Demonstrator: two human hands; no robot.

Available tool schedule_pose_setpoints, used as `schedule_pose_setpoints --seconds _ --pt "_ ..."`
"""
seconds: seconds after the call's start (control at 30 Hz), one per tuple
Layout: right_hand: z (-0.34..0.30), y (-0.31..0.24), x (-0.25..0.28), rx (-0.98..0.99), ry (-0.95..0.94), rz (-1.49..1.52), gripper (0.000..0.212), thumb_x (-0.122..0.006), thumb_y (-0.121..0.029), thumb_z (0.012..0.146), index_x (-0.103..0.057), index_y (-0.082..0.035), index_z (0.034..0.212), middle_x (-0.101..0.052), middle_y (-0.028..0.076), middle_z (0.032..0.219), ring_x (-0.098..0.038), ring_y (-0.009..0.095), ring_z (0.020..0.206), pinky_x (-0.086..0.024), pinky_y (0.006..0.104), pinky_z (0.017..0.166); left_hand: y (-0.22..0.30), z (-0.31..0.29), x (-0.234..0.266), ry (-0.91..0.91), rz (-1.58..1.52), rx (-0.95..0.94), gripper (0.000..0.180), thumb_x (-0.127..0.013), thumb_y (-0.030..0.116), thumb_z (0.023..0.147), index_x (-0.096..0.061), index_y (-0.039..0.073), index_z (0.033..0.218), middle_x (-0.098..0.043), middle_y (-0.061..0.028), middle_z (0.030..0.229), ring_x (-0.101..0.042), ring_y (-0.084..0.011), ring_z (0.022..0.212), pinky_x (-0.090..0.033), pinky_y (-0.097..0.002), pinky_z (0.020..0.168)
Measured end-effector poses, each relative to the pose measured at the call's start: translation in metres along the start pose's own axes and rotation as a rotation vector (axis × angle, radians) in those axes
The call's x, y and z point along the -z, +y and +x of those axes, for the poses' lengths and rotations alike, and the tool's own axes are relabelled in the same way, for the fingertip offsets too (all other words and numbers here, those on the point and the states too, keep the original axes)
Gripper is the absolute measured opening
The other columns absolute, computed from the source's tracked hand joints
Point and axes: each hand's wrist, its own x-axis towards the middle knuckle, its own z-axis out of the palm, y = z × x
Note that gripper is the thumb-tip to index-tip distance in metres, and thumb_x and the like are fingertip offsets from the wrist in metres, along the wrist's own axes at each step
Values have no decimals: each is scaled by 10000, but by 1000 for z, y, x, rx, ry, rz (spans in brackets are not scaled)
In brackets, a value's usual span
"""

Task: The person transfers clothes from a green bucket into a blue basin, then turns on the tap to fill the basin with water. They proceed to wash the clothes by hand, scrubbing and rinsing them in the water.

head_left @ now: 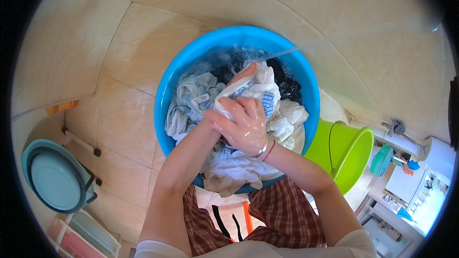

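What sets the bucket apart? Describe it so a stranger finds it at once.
Find the big blue tub holding wet laundry. Just right of it, beside the person's right forearm, is the bucket. Its bright lime-green colour and thin wire handle set it apart from the tub and the grey-blue basin at far left.

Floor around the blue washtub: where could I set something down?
The floor tiles between the blue washtub and the black-capped white bar at left look bare. To the tub's right, the lime-green bucket crowds in; inside, laundry, left hand and right hand fill the middle.
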Motion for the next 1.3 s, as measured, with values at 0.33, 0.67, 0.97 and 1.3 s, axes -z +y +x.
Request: schedule_pose_setpoints --seconds 0.33,0.67,0.97,1.3 --pt "7 40 -18 -72 152 185 107 -689 -184 662 -611 -162 731 -540 47 794 -546 240 676 -451 338 520 -21 1 13 187 259 -272 313 -419 429 930 -476 194 731 -456 19 654 -448 -117 580 -387 -293 515" --pt "-18 124 -26 -656 162 290 222 -506 -226 864 -601 -36 798 -612 174 793 -586 375 662 -463 421 589 -28 13 18 866 711 -394 307 -520 280 882 -622 -3 940 -635 -66 900 -580 -139 782 -448 -305 674" --pt "-18 118 -27 -422 64 -94 337 -599 -304 839 -528 -95 1094 -495 157 1129 -519 343 990 -458 395 781 7 -4 36 693 748 -649 549 -589 293 868 -412 37 1320 -477 -140 1287 -455 -222 1169 -347 -309 969" --pt "-25 175 -118 -694 -902 -140 275 -544 -158 799 -544 -97 1067 -558 184 902 -571 294 932 -513 399 649 19 39 106 817 1128 -582 291 -492 220 881 -573 -58 864 -595 -162 797 -566 -286 784 -421 -414 704"
